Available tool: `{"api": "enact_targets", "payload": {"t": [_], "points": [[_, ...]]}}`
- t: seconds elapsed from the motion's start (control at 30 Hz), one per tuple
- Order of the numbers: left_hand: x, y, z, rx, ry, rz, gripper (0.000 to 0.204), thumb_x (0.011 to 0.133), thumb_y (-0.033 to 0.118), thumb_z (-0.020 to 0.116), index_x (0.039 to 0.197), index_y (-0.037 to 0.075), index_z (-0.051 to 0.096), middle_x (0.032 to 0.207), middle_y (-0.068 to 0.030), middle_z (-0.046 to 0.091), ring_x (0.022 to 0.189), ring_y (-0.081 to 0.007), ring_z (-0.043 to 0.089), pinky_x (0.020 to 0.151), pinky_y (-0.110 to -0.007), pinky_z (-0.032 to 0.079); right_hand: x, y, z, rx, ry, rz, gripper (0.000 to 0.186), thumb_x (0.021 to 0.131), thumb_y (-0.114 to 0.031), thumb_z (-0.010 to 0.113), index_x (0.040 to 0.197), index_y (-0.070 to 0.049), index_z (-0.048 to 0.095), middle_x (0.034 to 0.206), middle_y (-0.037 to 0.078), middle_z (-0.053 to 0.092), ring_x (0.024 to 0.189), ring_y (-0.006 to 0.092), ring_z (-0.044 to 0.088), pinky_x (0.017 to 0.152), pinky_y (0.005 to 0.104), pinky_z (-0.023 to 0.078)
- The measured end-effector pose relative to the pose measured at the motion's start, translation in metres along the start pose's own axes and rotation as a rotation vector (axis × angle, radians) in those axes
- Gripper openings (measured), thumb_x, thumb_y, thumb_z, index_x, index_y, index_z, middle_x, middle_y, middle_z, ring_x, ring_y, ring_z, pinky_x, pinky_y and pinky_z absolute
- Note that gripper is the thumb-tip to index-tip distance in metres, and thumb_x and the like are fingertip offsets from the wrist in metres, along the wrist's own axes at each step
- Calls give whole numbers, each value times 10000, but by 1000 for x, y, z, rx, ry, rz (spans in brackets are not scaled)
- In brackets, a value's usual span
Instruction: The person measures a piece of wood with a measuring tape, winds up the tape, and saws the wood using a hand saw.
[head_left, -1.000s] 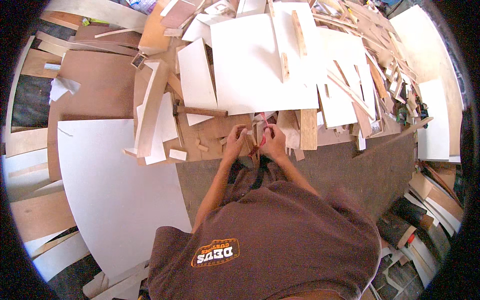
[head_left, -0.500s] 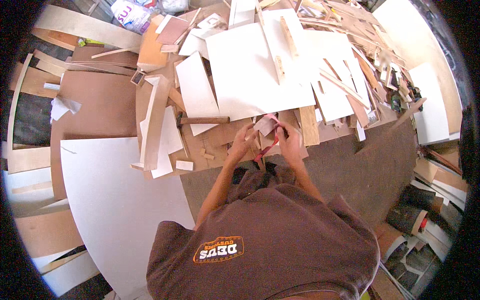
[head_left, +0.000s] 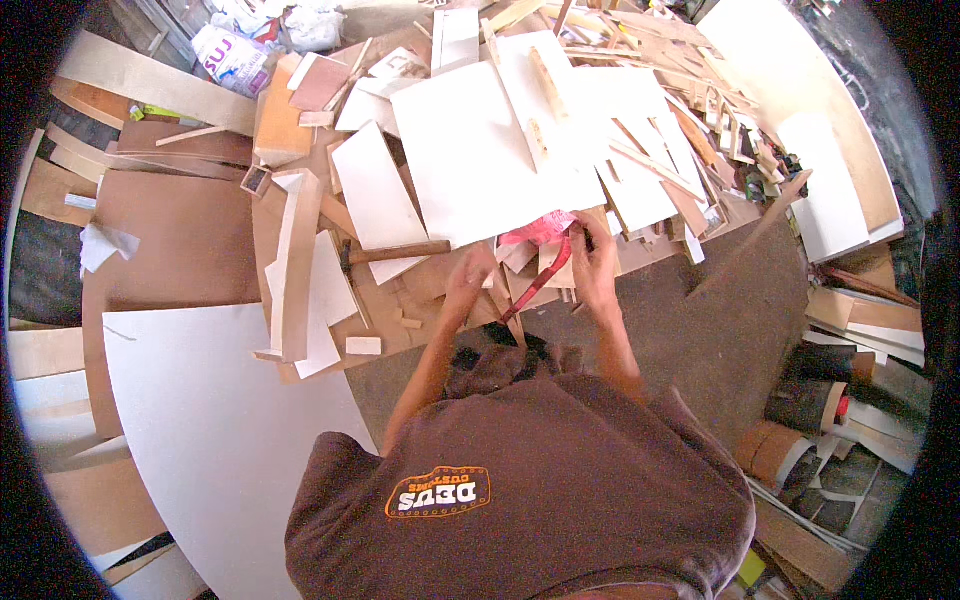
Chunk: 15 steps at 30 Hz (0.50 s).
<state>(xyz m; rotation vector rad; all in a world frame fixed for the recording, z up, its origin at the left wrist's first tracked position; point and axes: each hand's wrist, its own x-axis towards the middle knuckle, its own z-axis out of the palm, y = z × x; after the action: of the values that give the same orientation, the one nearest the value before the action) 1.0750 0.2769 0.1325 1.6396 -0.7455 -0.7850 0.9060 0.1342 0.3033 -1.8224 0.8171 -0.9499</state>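
Left hand (head_left: 470,285): closed on lower end of thin red strap (head_left: 540,280).
Right hand (head_left: 597,265): gripped strap's upper end, beside pink crumpled sheet (head_left: 540,230).
Location: above cluttered wooden desk (head_left: 200,220) edge.
Risk: strap could likely slip; grip looked slight.

Support is the grey-brown floor (head_left: 730,330), mostly buried under offcuts. Directly on it: large rounded white board (head_left: 220,440) at left, brown hardboard sheet (head_left: 170,240) beside it, square white panel (head_left: 480,150) in the centre pile. A wooden-handled hammer (head_left: 395,253) lies among small wood blocks and strips.
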Motion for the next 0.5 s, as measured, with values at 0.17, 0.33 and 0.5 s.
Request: {"api": "enact_targets", "payload": {"t": [0.17, 0.33, 0.5], "points": [[-1, 36, -29, -43, -11, 427, 561, 944, 239, 626, 1434, 69, 411, 1359, -127, 526, 1239, -199, 502, 1012, -341, 419, -4, -29, 1, -85, 31, -20, 224, 978, -30, 462, 1119, 77, 598, 889, 79, 634, 831, 121, 544, 743, 278, 460], [-15, 94, -36, -44, -127, 450, 688, 902, 260, 685, 1470, 68, 347, 1395, -146, 488, 1288, -225, 461, 1037, -358, 404, -2, -41, -4, -63, 12, -34, 226, 939, 16, 484, 1112, 14, 628, 924, 124, 658, 858, 168, 607, 768, 309, 489], [-40, 223, -35, 173, -335, 390, 869, 813, 275, 782, 1482, 13, 293, 1423, -188, 444, 1344, -268, 406, 1079, -382, 365, -17, -69, -1, -113, -35, -64, 228, 928, 37, 478, 1102, 30, 624, 912, 125, 656, 841, 151, 596, 757, 291, 481]]}}
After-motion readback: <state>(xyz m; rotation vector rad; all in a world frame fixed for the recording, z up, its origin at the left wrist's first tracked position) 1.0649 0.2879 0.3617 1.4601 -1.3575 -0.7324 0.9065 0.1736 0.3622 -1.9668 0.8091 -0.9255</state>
